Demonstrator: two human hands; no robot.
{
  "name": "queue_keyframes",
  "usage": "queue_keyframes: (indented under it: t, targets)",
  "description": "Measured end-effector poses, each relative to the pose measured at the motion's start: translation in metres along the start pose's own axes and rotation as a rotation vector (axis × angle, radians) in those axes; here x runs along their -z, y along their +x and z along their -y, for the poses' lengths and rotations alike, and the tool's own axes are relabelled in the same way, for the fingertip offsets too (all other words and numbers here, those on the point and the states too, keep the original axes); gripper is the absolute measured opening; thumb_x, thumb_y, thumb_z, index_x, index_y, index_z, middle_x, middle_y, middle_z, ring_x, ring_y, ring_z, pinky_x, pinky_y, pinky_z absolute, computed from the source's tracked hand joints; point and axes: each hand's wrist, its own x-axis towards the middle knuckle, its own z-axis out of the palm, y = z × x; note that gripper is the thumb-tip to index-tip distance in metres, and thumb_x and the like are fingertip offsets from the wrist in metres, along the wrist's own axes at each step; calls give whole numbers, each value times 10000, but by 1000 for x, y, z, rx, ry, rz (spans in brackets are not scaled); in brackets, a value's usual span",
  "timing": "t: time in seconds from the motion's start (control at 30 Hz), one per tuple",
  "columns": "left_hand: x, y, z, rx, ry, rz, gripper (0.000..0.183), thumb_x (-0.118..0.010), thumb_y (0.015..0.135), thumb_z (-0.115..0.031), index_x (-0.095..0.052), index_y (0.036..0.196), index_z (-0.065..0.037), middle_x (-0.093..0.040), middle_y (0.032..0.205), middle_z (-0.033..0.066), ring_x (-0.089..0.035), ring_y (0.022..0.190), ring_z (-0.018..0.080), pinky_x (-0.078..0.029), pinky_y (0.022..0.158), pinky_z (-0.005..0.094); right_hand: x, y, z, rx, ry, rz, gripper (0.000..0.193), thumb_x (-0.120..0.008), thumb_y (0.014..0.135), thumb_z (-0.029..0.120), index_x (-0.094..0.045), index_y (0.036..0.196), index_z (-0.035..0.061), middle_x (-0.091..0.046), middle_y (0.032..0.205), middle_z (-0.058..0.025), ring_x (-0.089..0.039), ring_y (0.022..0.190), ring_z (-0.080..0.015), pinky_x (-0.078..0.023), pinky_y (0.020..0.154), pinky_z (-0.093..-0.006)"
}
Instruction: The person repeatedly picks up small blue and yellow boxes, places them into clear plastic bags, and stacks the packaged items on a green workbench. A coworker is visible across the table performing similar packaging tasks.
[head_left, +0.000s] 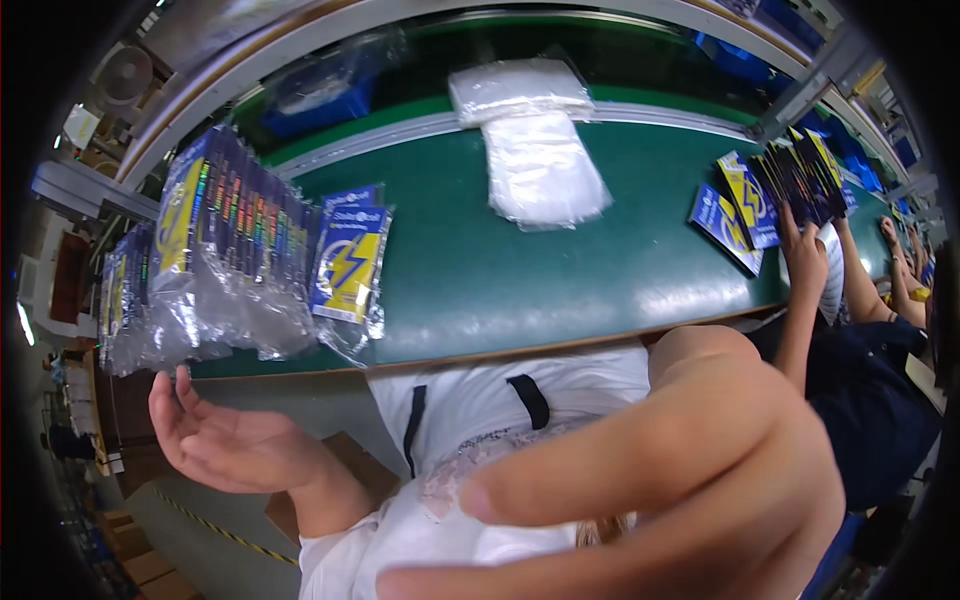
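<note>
My left hand (235,445) is off the front left edge of the table, palm up, its fingers loosely bent and apart with nothing in them. Close above it stands a row of blue-and-yellow flat packs (240,205) in clear plastic bags, their loose bag ends toward me. My right hand (690,460) looms large and slightly blurred near the camera, its fingers stretched out to the left and apart; I see nothing held in it. More bagged blue-and-yellow packs (350,265) lie flat just right of the row.
On the green table (440,290) lies a stack of clear plastic bags (545,165) at the back middle. At the right, a co-worker's hand (805,255) touches a fanned pile of blue-and-yellow packs (800,185). A metal rail (660,117) runs behind, near a blue bin (320,105).
</note>
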Motion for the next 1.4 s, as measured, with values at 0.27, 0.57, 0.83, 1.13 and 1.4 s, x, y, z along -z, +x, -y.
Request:
queue_keyframes:
  t: [0.27,0.57,0.83,1.13,1.4]
  targets:
    - [-66,-77,-22,-55,-77,794,245,-522,889,-81,-551,1112,17,-525,1206,165,-500,1113,285,-361,989,393,46,-78,-1,-347,-591,-394,124,-564,777,-16,-664,849,-4,-650,887,-115,-620,730,-223,-489,655,-296]
    - [-149,-112,11,-241,120,1253,331,-595,814,-61,-602,1144,-91,-513,1304,66,-425,1250,292,-308,1030,418,34,-253,-114,-1136,-1160,-84,493,-650,796,178,-503,1243,30,-470,1307,-231,-444,1208,-385,-334,1016,-473]
    - [-181,-95,18,-316,69,1358,161,-591,792,-40,-676,926,-69,-631,952,63,-579,927,241,-407,873,398,51,-230,-84,-1245,-881,36,788,-792,641,350,-479,1289,28,-422,1313,-268,-390,1244,-409,-290,1053,-473]
    - [-175,-106,4,-46,-112,1141,188,-571,838,-18,-613,1021,-5,-567,924,111,-557,879,291,-458,782,391,22,-228,-97,-1176,651,-1083,476,-605,888,203,-445,1277,-20,-584,992,-47,-576,831,-118,-480,755,-259]
    - [-175,-101,18,-170,-49,1272,256,-632,743,-8,-630,994,-60,-586,936,76,-557,944,257,-444,802,374,-3,-181,-141,-1073,1262,-743,503,-637,836,63,-426,1270,-77,-610,1103,-157,-646,941,-189,-544,800,-301]
